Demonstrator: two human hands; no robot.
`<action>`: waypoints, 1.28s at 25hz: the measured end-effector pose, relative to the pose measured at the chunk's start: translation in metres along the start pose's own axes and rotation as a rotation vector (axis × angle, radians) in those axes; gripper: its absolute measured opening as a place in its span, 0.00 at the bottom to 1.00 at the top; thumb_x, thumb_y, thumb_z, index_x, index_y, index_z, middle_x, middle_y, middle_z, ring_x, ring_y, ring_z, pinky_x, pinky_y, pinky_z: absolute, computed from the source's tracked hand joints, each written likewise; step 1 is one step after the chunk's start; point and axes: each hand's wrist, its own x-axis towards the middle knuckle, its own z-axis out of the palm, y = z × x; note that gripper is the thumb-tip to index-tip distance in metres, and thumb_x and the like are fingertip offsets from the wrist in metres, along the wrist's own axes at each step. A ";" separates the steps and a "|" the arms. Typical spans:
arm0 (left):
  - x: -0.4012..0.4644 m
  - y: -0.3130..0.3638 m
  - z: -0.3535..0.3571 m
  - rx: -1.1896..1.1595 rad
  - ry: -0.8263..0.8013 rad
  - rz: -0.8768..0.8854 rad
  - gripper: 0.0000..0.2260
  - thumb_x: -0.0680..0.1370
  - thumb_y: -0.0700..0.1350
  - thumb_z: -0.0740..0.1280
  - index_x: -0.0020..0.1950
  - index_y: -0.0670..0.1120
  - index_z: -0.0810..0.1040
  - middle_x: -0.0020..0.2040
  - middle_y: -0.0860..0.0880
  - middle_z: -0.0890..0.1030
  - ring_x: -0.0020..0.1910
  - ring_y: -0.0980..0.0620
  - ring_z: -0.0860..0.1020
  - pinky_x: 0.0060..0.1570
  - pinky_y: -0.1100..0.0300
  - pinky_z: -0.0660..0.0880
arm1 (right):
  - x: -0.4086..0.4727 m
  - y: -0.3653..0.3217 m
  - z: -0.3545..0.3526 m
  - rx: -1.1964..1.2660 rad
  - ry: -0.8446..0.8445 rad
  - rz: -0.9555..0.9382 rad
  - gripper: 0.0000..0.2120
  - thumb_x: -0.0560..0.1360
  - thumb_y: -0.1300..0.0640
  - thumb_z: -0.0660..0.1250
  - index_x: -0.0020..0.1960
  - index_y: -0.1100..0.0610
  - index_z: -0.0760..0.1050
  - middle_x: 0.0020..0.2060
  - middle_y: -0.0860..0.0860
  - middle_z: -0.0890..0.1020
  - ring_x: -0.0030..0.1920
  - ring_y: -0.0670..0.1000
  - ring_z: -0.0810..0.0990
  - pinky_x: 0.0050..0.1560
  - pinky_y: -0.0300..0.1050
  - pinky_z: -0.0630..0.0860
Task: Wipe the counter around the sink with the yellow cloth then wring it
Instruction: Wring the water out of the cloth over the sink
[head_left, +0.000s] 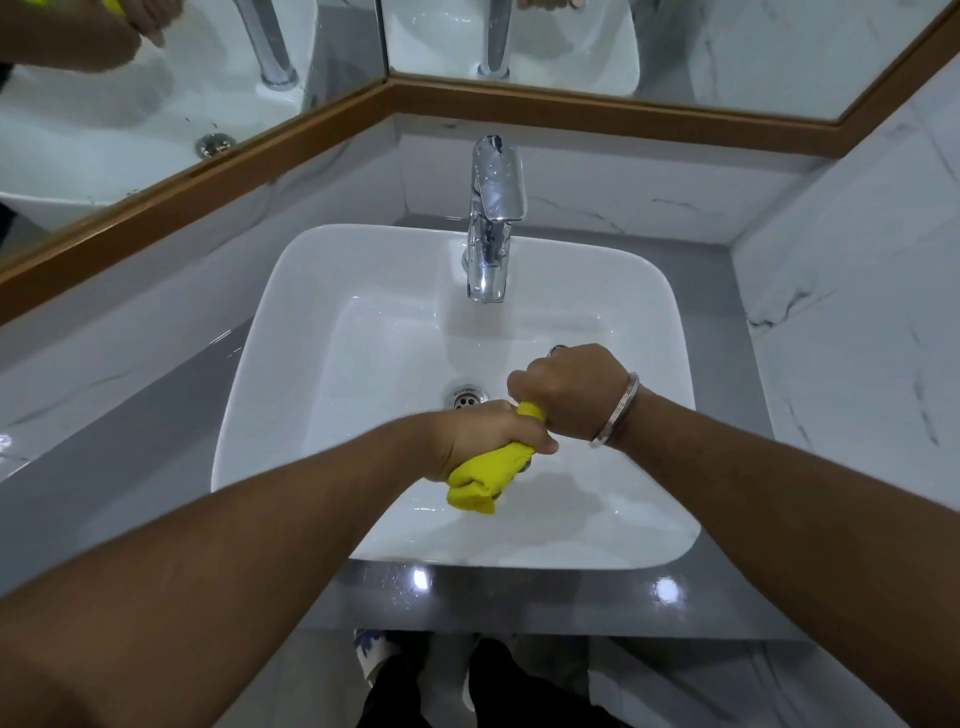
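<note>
The yellow cloth (483, 475) is rolled into a tight bundle and held over the white sink (270, 364). My left hand (480, 434) grips its lower, thicker part, with a folded end sticking out below the fist. My right hand (569, 392) is closed around the upper end, where only a small yellow patch shows between the two fists. Both hands touch each other just in front of the drain (466, 397). The grey counter (130, 447) runs around the sink on the left, front and right.
A chrome tap (493, 218) stands at the back of the basin, its spout over the bowl. Wood-framed mirrors (156, 104) line the back wall. A marble-look wall (857, 312) closes the right side. A metal bangle (615, 410) sits on my right wrist.
</note>
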 end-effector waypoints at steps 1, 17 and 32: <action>0.005 -0.003 -0.005 0.187 0.067 0.048 0.10 0.76 0.48 0.67 0.39 0.44 0.75 0.28 0.50 0.75 0.26 0.54 0.75 0.31 0.64 0.73 | -0.002 -0.004 0.004 0.026 -0.014 0.043 0.14 0.52 0.59 0.77 0.32 0.52 0.73 0.20 0.50 0.74 0.20 0.55 0.73 0.25 0.36 0.59; -0.021 -0.037 -0.021 1.538 0.959 0.791 0.26 0.68 0.47 0.72 0.64 0.43 0.74 0.56 0.41 0.81 0.59 0.37 0.77 0.63 0.41 0.70 | -0.005 -0.023 -0.061 1.532 -0.883 0.668 0.03 0.74 0.62 0.69 0.45 0.57 0.77 0.34 0.53 0.79 0.35 0.52 0.80 0.40 0.48 0.78; -0.028 -0.003 0.001 0.101 0.131 -0.090 0.11 0.66 0.45 0.71 0.44 0.43 0.74 0.30 0.47 0.74 0.29 0.47 0.73 0.30 0.61 0.67 | 0.012 -0.012 -0.025 0.046 -0.040 -0.178 0.11 0.55 0.51 0.77 0.30 0.52 0.75 0.22 0.49 0.77 0.22 0.55 0.76 0.26 0.37 0.61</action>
